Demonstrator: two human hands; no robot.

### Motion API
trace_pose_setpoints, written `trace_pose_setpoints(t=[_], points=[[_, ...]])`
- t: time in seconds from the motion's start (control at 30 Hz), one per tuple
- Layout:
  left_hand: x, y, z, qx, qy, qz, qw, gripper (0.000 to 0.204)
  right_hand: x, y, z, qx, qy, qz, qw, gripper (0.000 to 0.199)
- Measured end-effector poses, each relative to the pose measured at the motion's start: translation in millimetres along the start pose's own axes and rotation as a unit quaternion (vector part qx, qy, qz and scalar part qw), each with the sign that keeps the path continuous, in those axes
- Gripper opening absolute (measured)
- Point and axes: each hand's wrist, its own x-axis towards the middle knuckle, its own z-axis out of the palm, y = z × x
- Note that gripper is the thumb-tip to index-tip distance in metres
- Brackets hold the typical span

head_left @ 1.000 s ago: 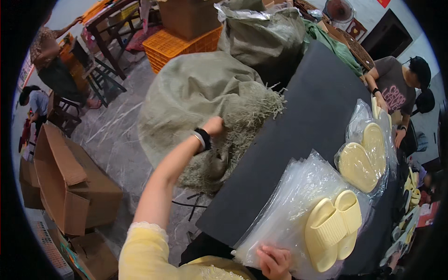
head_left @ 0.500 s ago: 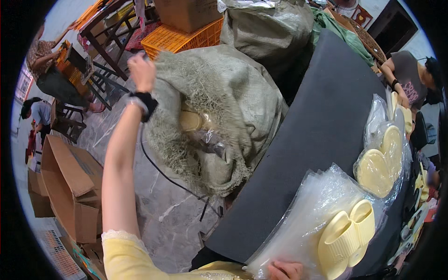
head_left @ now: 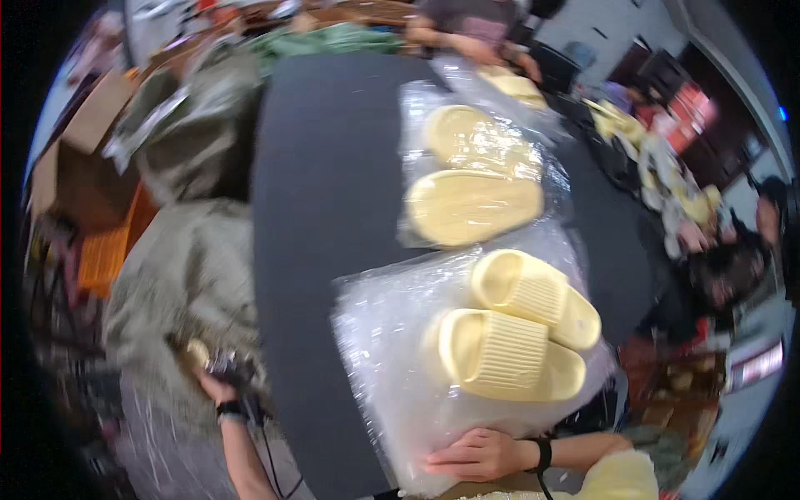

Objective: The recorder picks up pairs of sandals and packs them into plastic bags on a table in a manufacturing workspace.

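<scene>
My right hand (head_left: 475,456) lies flat, fingers stretched out, on the near edge of a stack of clear plastic bags (head_left: 383,367). On the bags, just beyond this hand, rests a pair of pale yellow slide sandals (head_left: 508,350) with ribbed straps. At lower left my left hand (head_left: 215,387) is at the mouth of a grey-green woven sack (head_left: 167,275), beside a pale yellowish thing (head_left: 198,350) in it. Blur hides that hand's fingers and whether they hold anything. Farther along the table, a clear-bagged pair of yellow sandals (head_left: 475,204) lies soles up.
The dark table (head_left: 325,167) runs away from me. A co-worker (head_left: 471,25) has hands near bagged sandals (head_left: 512,83) at its far end. Another full sack (head_left: 200,125), a cardboard box (head_left: 83,183) and an orange crate (head_left: 108,254) stand left. More people are at right.
The view has swung right, bringing the table to the middle. My left hand has come down from above the sack to its opening. More of my right hand shows on the bags.
</scene>
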Motion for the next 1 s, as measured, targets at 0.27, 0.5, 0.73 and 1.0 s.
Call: trace_pose_setpoints(t=[0.27,0.5,0.73,1.0], points=[[11,-18,40,-0.014,0.137,-0.033,0.99,0.086,-19,0,6,0.068,0.068,0.009,0.995,0.029],[75,-1,6,0.134,0.08,0.045,0.987,0.078,-14,1,12,0.095,0.084,-0.013,0.992,0.028],[128,-12,-6,0.088,0.183,0.096,0.974,0.059,-20,6,18,0.104,0.102,-0.024,0.989,0.029],[83,62,-74,0.245,-0.165,0.13,0.947,0.05,-23,4,16,0.102,0.093,-0.037,0.99,0.025]])
